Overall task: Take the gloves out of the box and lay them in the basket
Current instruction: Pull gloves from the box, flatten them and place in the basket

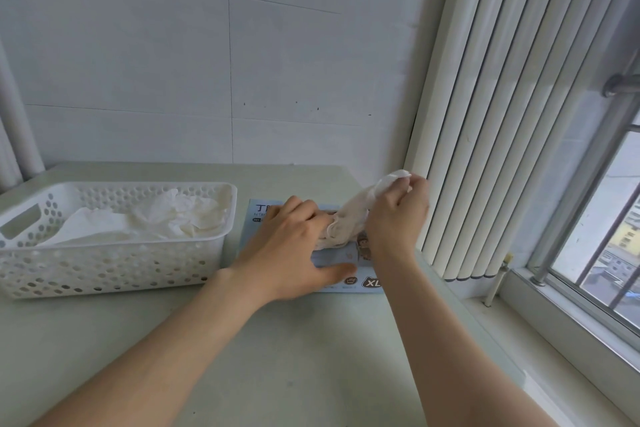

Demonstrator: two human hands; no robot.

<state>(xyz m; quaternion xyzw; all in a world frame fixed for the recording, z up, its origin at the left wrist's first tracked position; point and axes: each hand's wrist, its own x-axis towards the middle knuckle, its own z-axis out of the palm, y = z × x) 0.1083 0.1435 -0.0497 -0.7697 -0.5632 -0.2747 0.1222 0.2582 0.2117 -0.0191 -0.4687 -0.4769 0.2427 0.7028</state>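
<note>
Glove box (370, 282), pale blue, marked XL, on our table (294, 357): our left hand (291, 246) lies flat on it, pressing down. Our right hand (398, 215), at 1 o'clock of the box, pinches a white glove (356, 211) partly drawn from the opening. White perforated basket (228, 218), at 9 o'clock, holds crumpled gloves (166, 218).

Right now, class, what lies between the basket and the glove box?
Head view: only a narrow bare strip of table separates basket from box; the left hand reaches across its near end.
</note>
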